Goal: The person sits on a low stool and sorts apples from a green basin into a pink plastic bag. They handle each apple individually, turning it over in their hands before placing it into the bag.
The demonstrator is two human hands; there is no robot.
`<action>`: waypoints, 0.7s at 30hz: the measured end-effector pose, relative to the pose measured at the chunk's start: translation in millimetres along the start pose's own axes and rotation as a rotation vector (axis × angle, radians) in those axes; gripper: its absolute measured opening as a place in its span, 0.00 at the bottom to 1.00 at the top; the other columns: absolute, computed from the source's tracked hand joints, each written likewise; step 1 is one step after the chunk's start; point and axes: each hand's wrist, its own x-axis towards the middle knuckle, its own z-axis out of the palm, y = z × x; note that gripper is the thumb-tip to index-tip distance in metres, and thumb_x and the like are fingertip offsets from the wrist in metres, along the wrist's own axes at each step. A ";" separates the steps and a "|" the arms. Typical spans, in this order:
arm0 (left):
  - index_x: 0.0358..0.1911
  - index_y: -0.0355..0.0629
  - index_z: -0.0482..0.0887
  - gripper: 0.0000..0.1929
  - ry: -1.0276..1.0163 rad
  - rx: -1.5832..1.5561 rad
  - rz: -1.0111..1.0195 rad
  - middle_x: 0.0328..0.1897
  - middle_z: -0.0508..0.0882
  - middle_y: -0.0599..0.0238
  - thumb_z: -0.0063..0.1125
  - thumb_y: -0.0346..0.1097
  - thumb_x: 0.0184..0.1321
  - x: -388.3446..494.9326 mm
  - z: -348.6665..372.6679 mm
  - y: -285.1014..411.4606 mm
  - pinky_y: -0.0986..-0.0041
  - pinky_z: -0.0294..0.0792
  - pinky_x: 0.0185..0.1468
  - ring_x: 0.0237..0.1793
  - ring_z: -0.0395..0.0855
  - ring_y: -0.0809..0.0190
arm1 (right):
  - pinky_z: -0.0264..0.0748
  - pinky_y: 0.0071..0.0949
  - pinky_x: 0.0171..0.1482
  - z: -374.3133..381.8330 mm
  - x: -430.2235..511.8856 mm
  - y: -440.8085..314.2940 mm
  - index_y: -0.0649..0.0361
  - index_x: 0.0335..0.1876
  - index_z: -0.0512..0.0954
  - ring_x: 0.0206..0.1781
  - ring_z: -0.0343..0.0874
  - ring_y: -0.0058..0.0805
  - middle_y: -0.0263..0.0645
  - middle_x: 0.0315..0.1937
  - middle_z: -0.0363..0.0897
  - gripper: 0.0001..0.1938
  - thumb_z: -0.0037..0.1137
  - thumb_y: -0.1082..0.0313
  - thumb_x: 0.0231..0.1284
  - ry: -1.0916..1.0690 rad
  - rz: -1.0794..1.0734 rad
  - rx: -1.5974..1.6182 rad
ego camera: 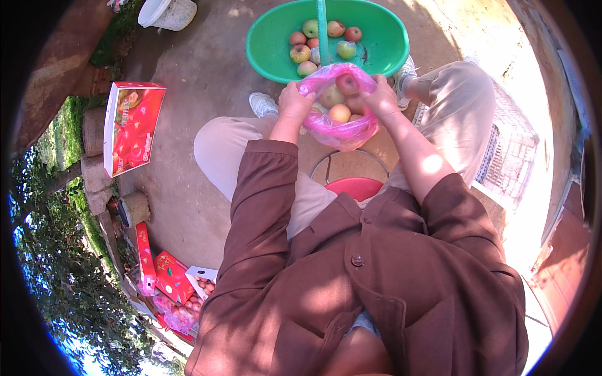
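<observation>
A pink plastic bag (338,134) hangs between my two hands with its mouth spread wide. My left hand (294,103) grips the left side of its rim, and my right hand (380,96) the right side. Several apples (339,113) lie inside the bag, red, yellowish and green. Just beyond it stands a green plastic basket (263,47) with an upright-looking handle (322,28). Loose apples (300,53) rest on the basket's bottom. One green apple (346,50) there seems to have clear film around it.
A red printed apple carton (134,129) stands to the left. Further cartons (173,277) and bagged apples (181,315) lie at lower left. A white bucket (171,14) is at the upper left, a white plastic crate (510,145) by my right leg. Beneath me shows a red stool seat (355,186).
</observation>
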 end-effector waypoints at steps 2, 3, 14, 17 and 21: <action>0.51 0.34 0.78 0.28 0.000 -0.004 -0.018 0.50 0.82 0.42 0.67 0.46 0.49 -1.3 0.6 1.5 0.58 0.71 0.57 0.53 0.80 0.42 | 0.70 0.39 0.62 0.9 -2.4 -1.8 0.57 0.63 0.67 0.61 0.74 0.48 0.51 0.56 0.75 0.30 0.62 0.63 0.52 0.020 -0.009 -0.006; 0.51 0.33 0.78 0.28 0.016 0.000 -0.022 0.50 0.82 0.42 0.68 0.45 0.49 -0.8 1.3 2.3 0.58 0.71 0.57 0.53 0.80 0.42 | 0.70 0.40 0.62 1.7 -2.2 -3.3 0.57 0.62 0.68 0.61 0.73 0.49 0.51 0.56 0.74 0.30 0.61 0.63 0.52 0.048 -0.023 -0.007; 0.53 0.39 0.74 0.24 0.198 0.107 0.308 0.51 0.77 0.49 0.65 0.36 0.52 2.1 -50.3 32.4 0.58 0.71 0.55 0.53 0.76 0.46 | 0.72 0.38 0.59 -71.3 23.9 -40.4 0.61 0.54 0.74 0.56 0.76 0.46 0.51 0.51 0.76 0.22 0.58 0.67 0.51 0.067 -0.348 -0.063; 0.53 0.41 0.74 0.23 0.149 0.132 0.409 0.52 0.76 0.52 0.64 0.35 0.54 17.1 -82.8 51.0 0.59 0.72 0.53 0.50 0.78 0.48 | 0.72 0.37 0.60 -100.2 52.6 -60.0 0.62 0.53 0.75 0.57 0.76 0.46 0.52 0.52 0.76 0.22 0.59 0.66 0.51 -0.011 -0.394 -0.196; 0.53 0.41 0.75 0.21 0.118 0.145 0.461 0.51 0.77 0.54 0.63 0.35 0.55 51.1 -104.7 68.7 0.62 0.74 0.50 0.46 0.81 0.53 | 0.72 0.37 0.61 -99.9 98.8 -61.0 0.59 0.56 0.75 0.58 0.76 0.44 0.50 0.54 0.76 0.23 0.61 0.62 0.53 -0.049 -0.290 -0.352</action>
